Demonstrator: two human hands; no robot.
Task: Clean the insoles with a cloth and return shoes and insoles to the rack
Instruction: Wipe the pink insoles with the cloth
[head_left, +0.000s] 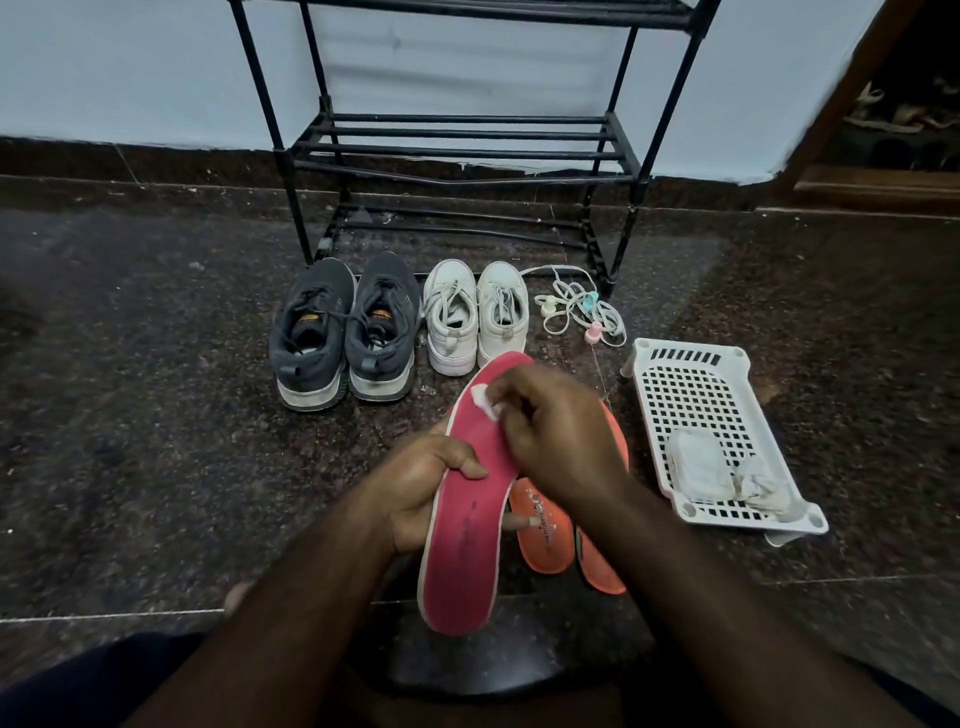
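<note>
My left hand (421, 488) grips a red insole (462, 525) by its left edge, thumb across its top face. My right hand (550, 426) pinches a small white cloth (485, 402) and presses it on the insole's toe end. Two orange insoles (545, 535) lie on the floor beneath, partly hidden by my right arm. A pair of dark grey sneakers (343, 332) and a pair of white sneakers (475, 317) stand in a row before the black shoe rack (457, 150), whose visible shelves hold nothing.
A white plastic basket (711, 431) at the right holds crumpled white cloths (722, 475). White laces with pastel clips (582, 312) lie beside the white sneakers. The floor is dark speckled stone. A wooden door frame (852, 109) rises at the far right.
</note>
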